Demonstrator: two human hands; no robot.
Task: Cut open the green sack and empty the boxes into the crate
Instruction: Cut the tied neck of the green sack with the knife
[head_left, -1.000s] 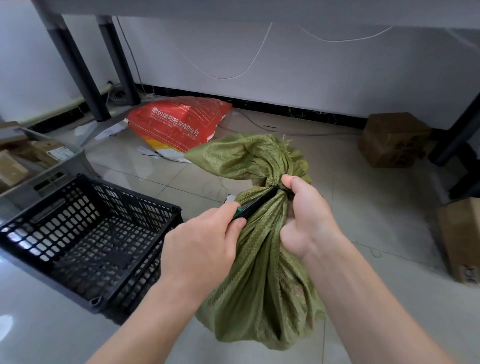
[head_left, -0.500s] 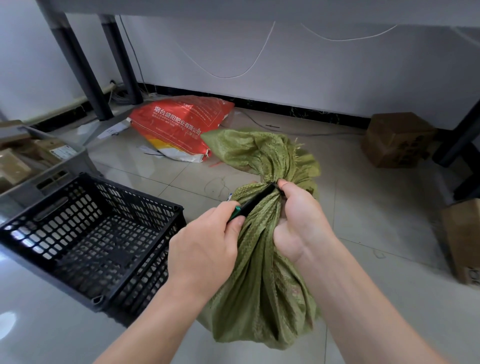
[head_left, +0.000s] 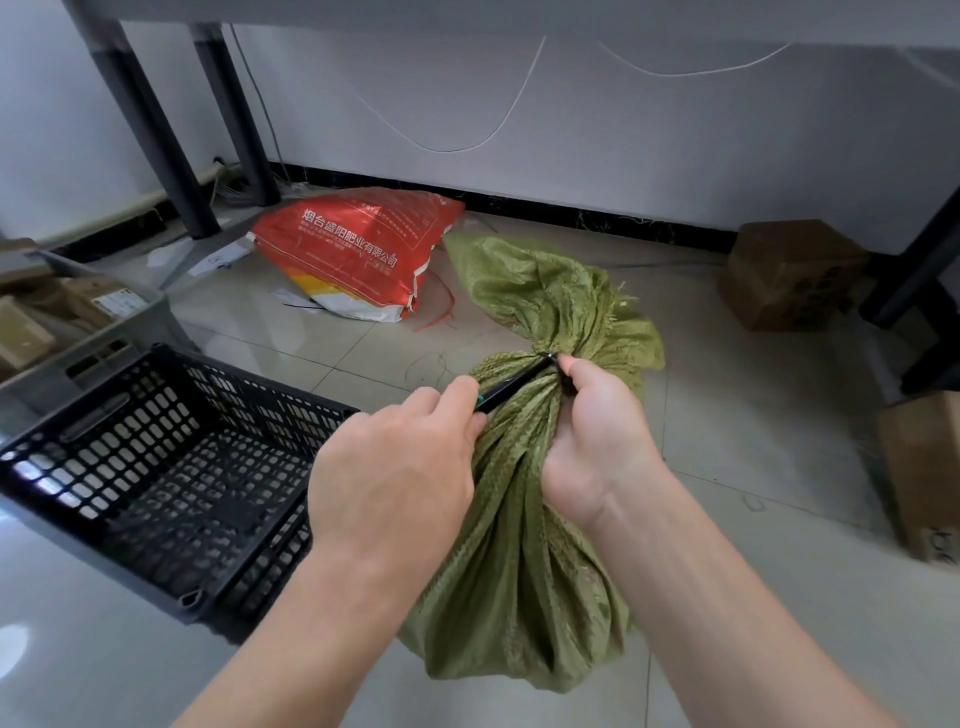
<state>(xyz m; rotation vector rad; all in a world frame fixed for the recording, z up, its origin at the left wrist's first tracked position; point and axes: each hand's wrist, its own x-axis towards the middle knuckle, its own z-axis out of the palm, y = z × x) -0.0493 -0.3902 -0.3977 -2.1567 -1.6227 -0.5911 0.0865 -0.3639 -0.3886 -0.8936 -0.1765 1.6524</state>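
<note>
A green woven sack (head_left: 519, 587) stands on the tiled floor at the centre, its neck tied and its loose top flopped toward the far side. My right hand (head_left: 597, 441) grips the neck just below the tie. My left hand (head_left: 400, 467) holds a thin black cutter (head_left: 511, 384) whose tip touches the tie at the neck. An empty black perforated plastic crate (head_left: 171, 467) sits on the floor to the left of the sack. The boxes inside the sack are hidden.
A red printed bag (head_left: 358, 249) lies behind the sack. Cardboard boxes (head_left: 789, 275) stand at the right by dark table legs (head_left: 914, 270). A grey bin with parcels (head_left: 67, 322) is at the far left. More legs (head_left: 156, 130) rise at the back left.
The sack's neck and both hands have shifted to the right and slightly away from me. The cutter stays pressed at the tie, and the grips are unchanged.
</note>
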